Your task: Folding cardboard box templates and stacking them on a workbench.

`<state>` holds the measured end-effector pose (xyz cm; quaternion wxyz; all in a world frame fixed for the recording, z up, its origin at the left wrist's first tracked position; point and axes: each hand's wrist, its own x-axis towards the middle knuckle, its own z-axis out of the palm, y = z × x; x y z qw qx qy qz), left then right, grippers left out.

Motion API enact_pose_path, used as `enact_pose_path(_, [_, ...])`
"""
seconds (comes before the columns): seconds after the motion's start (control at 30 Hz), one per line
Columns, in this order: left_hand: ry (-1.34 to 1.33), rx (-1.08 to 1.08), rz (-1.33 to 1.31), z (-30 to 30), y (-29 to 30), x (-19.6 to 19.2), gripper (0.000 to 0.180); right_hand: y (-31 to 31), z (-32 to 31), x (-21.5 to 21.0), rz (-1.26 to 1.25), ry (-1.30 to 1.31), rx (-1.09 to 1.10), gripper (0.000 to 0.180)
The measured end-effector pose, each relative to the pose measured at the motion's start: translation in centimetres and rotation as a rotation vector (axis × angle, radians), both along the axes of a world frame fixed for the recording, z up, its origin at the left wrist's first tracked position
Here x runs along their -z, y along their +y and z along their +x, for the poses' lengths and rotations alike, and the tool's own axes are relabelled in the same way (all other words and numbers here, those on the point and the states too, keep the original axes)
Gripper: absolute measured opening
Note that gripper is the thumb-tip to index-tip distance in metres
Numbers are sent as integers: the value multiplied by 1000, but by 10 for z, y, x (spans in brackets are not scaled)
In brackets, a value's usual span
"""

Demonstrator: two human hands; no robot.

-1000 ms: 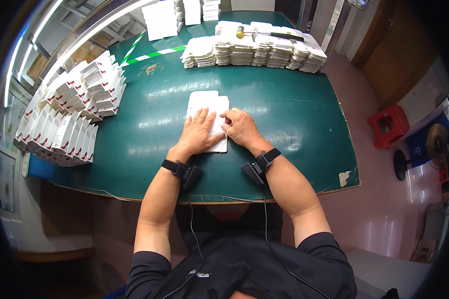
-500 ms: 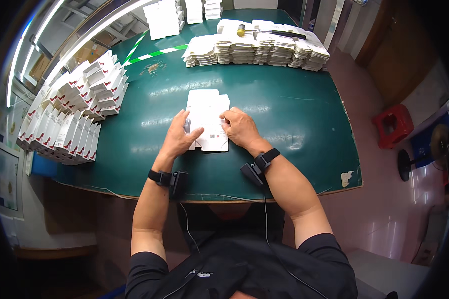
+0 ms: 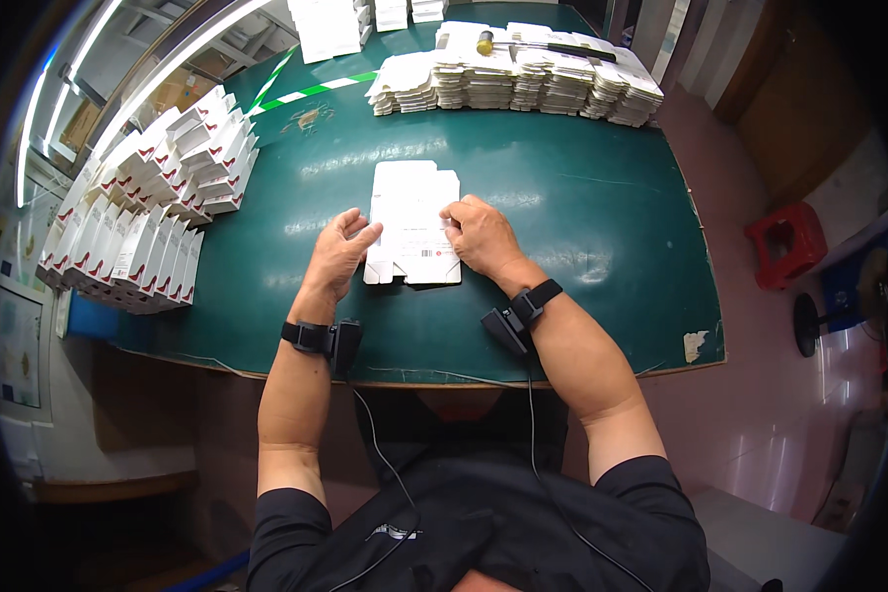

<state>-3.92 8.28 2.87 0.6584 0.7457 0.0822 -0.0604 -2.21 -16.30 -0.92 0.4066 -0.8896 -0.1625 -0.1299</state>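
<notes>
A flat white carton blank (image 3: pixel 405 222) with tabs at its edges lies on the green tabletop in front of me. It bears small print, a barcode patch and a red mark near its lower right. My right hand (image 3: pixel 485 239) has its fingers curled and pinched at the blank's right edge. Beside the left edge is my left hand (image 3: pixel 337 255), thumb and fingers apart, the thumb tip at the blank's side. Dark straps with small boxes sit on both wrists.
Folded white cartons with red marks (image 3: pixel 148 252) stand in rows at the left. Stacks of flat carton blanks (image 3: pixel 508 84) lie at the back, a yellow-and-black handled tool (image 3: pixel 553 47) on top. More white cartons (image 3: pixel 326 30) stand far back. A red stool (image 3: pixel 787 247) is right of the table (image 3: pixel 602 326).
My left hand has drawn slightly back to the left from the blank, its thumb no longer lying across it. My right hand stays at the right edge. The whole view has shifted a little.
</notes>
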Motion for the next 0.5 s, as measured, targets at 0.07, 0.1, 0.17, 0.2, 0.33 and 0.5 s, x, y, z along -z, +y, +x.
enact_pose_path(0.07, [25,1,-14,1,0,-3,79,0,0,0,-1,1,-1,16])
enact_pose_path(0.1, [46,3,-27,3,-1,-6,77,-1,0,0,-2,5,0,16])
enact_pose_path(0.17, [68,6,-39,4,1,-7,75,-1,0,0,-3,11,3,16])
enact_pose_path(0.2, [80,-7,-91,6,4,-5,72,0,0,0,-2,12,3,16])
enact_pose_path(0.33, [98,-29,-208,11,11,3,64,0,0,-1,6,21,0,15])
enact_pose_path(0.5, [107,48,-258,14,10,5,58,-1,1,-1,14,30,-8,15])
